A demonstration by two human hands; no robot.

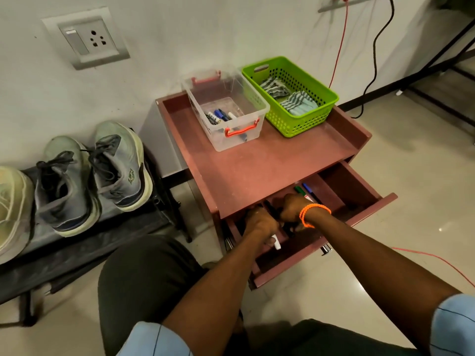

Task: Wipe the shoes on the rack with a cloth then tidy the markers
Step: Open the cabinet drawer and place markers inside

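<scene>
Both my hands are down in the open drawer [359,199] of a maroon cabinet. My left hand [259,224] grips a marker whose white end [276,244] sticks out below the fist. My right hand [293,206], with an orange band at the wrist, curls its fingers round a black marker [270,208] between the two hands. A green marker [299,190] and a blue marker [308,188] lie in the drawer behind my right hand. A clear box [246,140] on the cabinet top holds several markers [223,115]. Grey-green shoes [120,165] stand on the black rack [77,250] at the left.
A green basket [326,98] with folded striped cloths [298,104] stands beside the clear box on the cabinet top [257,165]. A wall socket is at the upper left. A red wire and a black cable run down the wall and over the floor at the right. My knees are below.
</scene>
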